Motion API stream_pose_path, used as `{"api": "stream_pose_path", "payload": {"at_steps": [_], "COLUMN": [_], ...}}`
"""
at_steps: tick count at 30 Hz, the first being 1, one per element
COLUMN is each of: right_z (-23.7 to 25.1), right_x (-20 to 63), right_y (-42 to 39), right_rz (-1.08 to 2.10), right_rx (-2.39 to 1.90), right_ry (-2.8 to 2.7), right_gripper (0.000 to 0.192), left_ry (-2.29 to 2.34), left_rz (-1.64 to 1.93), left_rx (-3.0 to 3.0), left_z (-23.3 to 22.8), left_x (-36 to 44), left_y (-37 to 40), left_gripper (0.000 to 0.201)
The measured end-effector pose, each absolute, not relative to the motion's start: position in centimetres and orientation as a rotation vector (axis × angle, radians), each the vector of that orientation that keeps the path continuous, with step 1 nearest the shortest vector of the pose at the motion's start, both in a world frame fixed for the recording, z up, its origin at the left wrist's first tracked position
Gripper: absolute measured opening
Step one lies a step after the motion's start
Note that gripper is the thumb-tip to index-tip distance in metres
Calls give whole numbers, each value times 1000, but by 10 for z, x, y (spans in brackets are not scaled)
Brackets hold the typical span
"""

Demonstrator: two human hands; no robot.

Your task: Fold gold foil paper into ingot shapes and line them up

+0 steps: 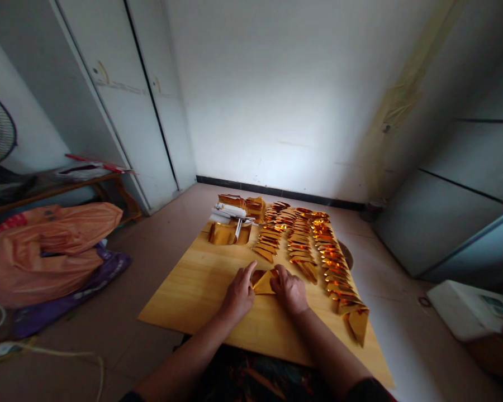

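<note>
On board (201, 290), hands press unmarked gold paper (263, 283).

— How many rows of folded gold pieces (302, 234) lie on the wooden board (193, 290)?
— Three rows, running from its far edge toward the right edge; single pieces are too many to count.
— And hands?
— Two, sharing one gold sheet (263, 283).

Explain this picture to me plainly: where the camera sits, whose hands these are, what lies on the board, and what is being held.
The one picture comes from a camera worn on a person's head, looking forward and down. No machine here: the left hand and right hand are that person's own. Both press on a gold foil sheet, partly folded, lying on a wooden board. Farther back lie rows of folded gold pieces, overlapping in lines, and a stack of unfolded foil. An orange plastic bag lies on the floor at left.
</note>
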State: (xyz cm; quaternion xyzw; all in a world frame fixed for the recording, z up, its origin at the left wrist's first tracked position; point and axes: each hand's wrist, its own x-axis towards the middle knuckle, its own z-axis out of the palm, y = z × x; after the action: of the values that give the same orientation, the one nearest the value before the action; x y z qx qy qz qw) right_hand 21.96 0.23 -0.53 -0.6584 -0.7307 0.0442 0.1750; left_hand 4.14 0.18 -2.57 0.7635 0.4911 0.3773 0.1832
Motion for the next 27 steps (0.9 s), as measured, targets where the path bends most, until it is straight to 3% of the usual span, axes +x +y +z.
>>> {"api": "stream_pose_path", "payload": {"at_steps": [9, 21, 27], "right_z": [-8, -5, -6], "right_x": [220, 218, 219], "right_y": [4, 1, 0], "right_rz": [80, 43, -78], "right_rx": [-1758, -1794, -1755], "right_ry": [-2175, -2144, -2164], "right_gripper": [28, 35, 21], "left_ry": [1333, 1509, 1555], "left_rz": [1126, 893, 773], "left_rx": [2220, 2286, 2344], "left_z": [-35, -35, -32], "left_x": [41, 42, 42], "left_y": [2, -4, -4], "left_gripper": [71, 58, 48]}}
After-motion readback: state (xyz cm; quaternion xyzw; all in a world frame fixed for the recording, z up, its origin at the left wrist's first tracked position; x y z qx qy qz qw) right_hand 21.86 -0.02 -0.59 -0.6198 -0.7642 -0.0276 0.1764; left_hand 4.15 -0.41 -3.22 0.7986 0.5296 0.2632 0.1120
